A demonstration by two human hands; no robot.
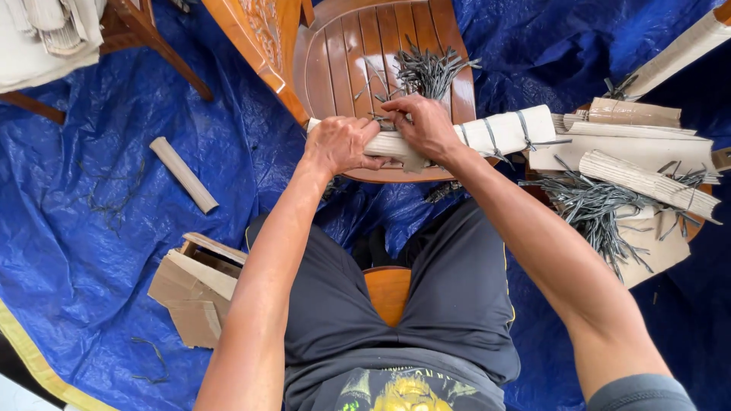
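A crinkled blue plastic tarp (114,251) covers the floor. On its left side lies a short pale cardboard roll (183,174), and nearer to the person are folded brown cardboard pieces (194,289). In the middle stands a round wooden chair seat (343,61) with glossy brown slats; it works as the surface. The left hand (339,144) is closed around the left end of a long pale rolled bundle (495,133), which lies across the front edge of the seat. The right hand (424,125) presses on the bundle from above, fingers bent over it. Grey ties go around the bundle. A heap of thin grey ties (428,72) lies on the seat just behind the hands. On the right, more tied rolls (647,179) and loose grey ties (594,209) are piled together.
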